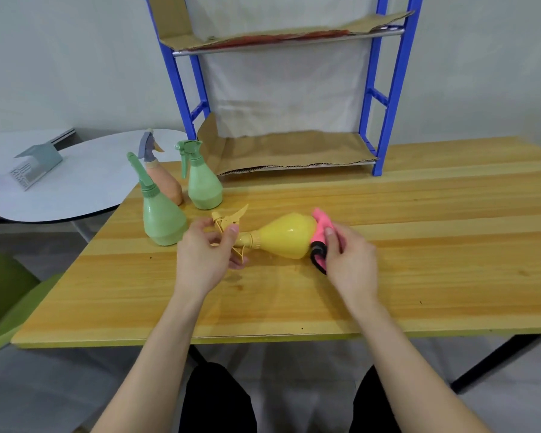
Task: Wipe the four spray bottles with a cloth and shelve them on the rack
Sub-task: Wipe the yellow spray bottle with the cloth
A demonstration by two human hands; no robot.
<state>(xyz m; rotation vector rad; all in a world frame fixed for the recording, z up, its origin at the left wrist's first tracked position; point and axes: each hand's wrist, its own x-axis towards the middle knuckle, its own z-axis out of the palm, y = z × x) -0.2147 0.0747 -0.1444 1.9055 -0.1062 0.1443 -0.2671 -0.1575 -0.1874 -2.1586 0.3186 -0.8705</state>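
So the yellow spray bottle [286,235] is lying sideways near the middle of the tabletop [419,245], with the spray head pointing left and the fat base pointing right. I honestly can't tell if it's resting on the wood or hanging just above it.

The left hand [205,257] is gripping the spray head, its fingers [233,232] curled round the trigger part and clenching it. The right hand [349,260] is holding a pink cloth [320,226] with a black edge. Its fingers are wrapped round the cloth and pressing it right against the bottle's base.

The other three bottles are standing upright in a tight bunch at the far left of the tabletop. The nearer green bottle [161,217] is sitting just left of the left hand, the peach bottle [166,181] with the grey head is poking up right behind it, and the second green bottle [203,182] is standing just to the right of the peach one.

The blue rack [397,89] is standing at the far side of the tabletop, with cardboard [294,151] lining both shelves.

Off to the left a white round table [75,182] is carrying a grey stand [36,164], and a green chair [3,295] is showing at the near left.
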